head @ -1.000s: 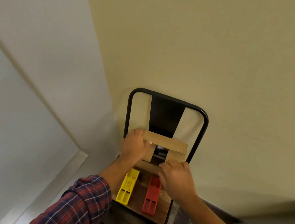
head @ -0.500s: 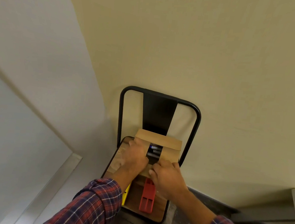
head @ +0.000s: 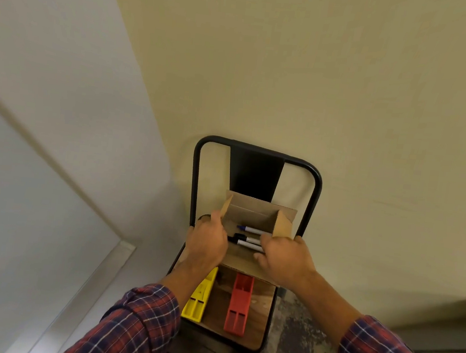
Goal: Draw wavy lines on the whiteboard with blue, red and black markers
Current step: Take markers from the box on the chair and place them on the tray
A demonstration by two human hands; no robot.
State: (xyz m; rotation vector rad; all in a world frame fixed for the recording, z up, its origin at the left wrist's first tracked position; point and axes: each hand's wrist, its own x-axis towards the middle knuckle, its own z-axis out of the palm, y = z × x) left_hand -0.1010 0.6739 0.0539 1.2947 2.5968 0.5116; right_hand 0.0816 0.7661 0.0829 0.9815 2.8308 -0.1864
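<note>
The left hand [head: 208,246] holds the left flap [head: 225,209] of a cardboard box [head: 251,204], thumb against the flap and fingers curled. The right hand [head: 283,257] grips the lower edge of the right flap [head: 282,225]. Both flaps stand spread outward, so the box is open.

Three markers lie side by side on the box floor, each with a white barrel:
- The blue marker [head: 252,230] lies farthest back, cap pointing left.
- The black marker [head: 243,238] lies in the middle.
- The colour of the third marker [head: 250,245] cannot be determined.

The box rests on the wooden seat [head: 260,310] of a black-framed chair [head: 316,186]. A yellow plastic piece [head: 200,297] and a red plastic piece [head: 239,304] lie on the seat in front of the box. The whiteboard [head: 19,210] hangs on the wall to the left.
</note>
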